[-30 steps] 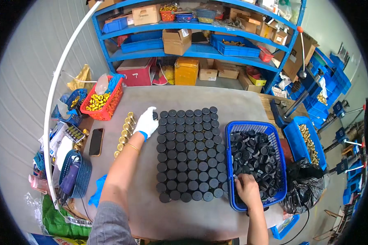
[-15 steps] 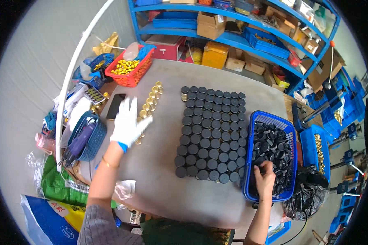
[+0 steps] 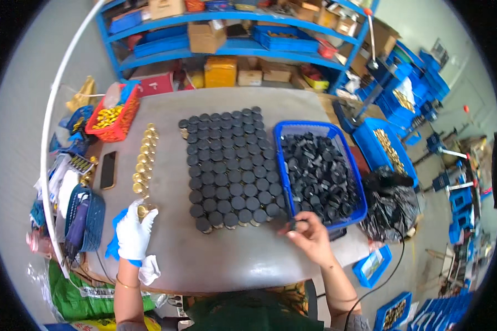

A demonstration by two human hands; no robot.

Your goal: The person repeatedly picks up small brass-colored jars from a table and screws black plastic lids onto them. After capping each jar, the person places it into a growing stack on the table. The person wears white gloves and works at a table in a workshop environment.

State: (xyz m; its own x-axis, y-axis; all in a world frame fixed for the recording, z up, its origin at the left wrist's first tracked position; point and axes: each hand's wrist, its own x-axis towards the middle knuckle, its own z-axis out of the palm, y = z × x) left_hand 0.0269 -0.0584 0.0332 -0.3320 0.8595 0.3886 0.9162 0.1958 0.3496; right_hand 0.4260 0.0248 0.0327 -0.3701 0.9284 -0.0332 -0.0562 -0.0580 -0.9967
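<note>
My left hand [image 3: 133,236], in a white glove, grips a round brass fitting [image 3: 143,211] between thumb and fingers at the near end of a row of similar brass pieces [image 3: 144,158]. My bare right hand [image 3: 313,241] pinches a small black cap [image 3: 294,225] just off the near-left corner of a blue basket [image 3: 361,193], which is full of loose black caps [image 3: 321,176]. Between the hands stands a tight block of brass pieces topped with black caps [image 3: 221,192], set in rows on the grey table.
A red basket of yellow parts [image 3: 109,116] stands at the far left, a phone [image 3: 109,170] nearer. A blue-green basket [image 3: 96,220] and a white cloth [image 3: 149,270] lie by the left edge. A black plastic bag [image 3: 392,207] sits right of the blue basket; blue shelves [image 3: 248,47] rise behind.
My left hand has come back toward me and closed on a brass fitting. My right hand has left the blue basket with a black cap. The view has swung right.
</note>
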